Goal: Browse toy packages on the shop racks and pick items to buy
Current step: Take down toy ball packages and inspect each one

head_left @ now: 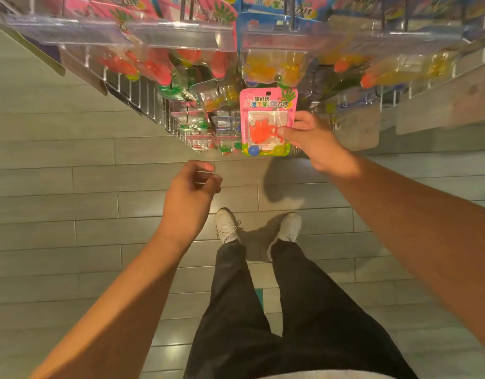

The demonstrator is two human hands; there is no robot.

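Note:
A pink toy package [266,105] with an orange sticky hand and small balls under clear plastic is held up in front of the rack. My right hand [315,143] pinches its right edge, thumb on the front. My left hand [192,192] hovers lower left of the package, fingers loosely curled with the thumb near the fingertips; whether it holds anything I cannot tell. Several similar pink packages [153,64] and blue packages [274,64] hang on the rack hooks above.
The metal wire rack [142,97] runs across the top of the view, with wooden shelf edges [438,97] at the right. Below lies grey plank flooring [71,214]. My own legs in dark trousers and white shoes [227,225] stand close to the rack.

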